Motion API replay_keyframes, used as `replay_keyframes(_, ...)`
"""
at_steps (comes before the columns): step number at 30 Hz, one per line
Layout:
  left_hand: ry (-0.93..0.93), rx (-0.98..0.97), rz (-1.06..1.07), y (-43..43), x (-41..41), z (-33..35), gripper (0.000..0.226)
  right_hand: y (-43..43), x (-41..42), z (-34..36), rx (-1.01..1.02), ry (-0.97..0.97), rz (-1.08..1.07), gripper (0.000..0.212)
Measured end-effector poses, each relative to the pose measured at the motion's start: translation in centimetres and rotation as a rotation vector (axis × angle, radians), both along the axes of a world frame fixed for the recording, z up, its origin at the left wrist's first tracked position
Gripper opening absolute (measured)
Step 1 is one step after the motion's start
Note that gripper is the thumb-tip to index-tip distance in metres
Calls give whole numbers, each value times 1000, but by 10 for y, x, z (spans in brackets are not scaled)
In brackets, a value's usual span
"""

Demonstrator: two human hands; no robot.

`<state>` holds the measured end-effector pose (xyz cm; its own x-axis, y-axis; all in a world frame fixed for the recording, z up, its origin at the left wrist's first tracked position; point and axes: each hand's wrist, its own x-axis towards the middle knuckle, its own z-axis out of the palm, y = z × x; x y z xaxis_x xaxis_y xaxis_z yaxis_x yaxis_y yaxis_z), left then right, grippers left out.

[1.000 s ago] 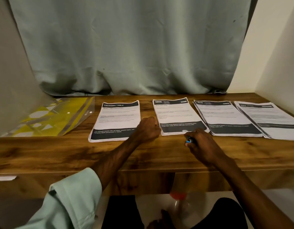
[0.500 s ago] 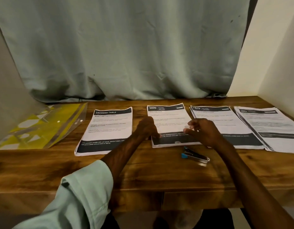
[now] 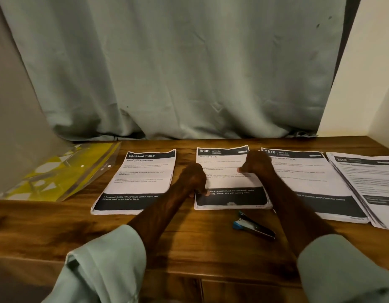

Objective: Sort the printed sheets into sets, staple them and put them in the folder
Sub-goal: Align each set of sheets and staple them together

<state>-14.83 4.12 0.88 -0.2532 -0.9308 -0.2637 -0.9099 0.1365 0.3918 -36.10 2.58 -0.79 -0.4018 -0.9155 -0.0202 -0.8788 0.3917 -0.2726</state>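
This is looking like a room at home. A wooden desk [image 3: 189,241] is standing between plain walls [image 3: 368,73], a curtain [image 3: 178,73] is hanging behind it, and papers [image 3: 143,171] are lying on it.

The left stack [image 3: 145,171] is headed DRESSING TABLE. The second stack [image 3: 222,162] reads 3800 KITCHEN, Wash baby bottle. The third stack [image 3: 309,178] reads 1670 KITCHEN, and the right stack [image 3: 368,182] reads 2652.

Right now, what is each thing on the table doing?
Folder, lying flat at the left, untouched.
Dressing Table stack, flat, untouched.
3800 stack, flat, gripped at both side edges.
1670 stack, flat, partly hidden.
2652 stack, flat, edges fanned.
Stapler, lying loose before the 3800 stack.
Left hand, curled on the 3800 stack's left edge.
Right hand, curled on its right edge.
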Motion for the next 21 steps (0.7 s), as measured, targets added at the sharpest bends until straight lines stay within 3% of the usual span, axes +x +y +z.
replay_keyframes(5,-17,21,15,-4,-2,1,79,-25,-4,0,86,-37,-21,73)
replay_keyframes(10,-44,9,-17,-3,-5,3,66,-35,-9,5,154,-85,-43,83)
replay_keyframes(16,-76,-5,-58,-1,-5,7,67,-45,-22,2,220,-176,-106,103)
replay_keyframes(21,-32,-61,-95,-1,-2,7,60,-57,-27,-5,256,-185,-122,102)
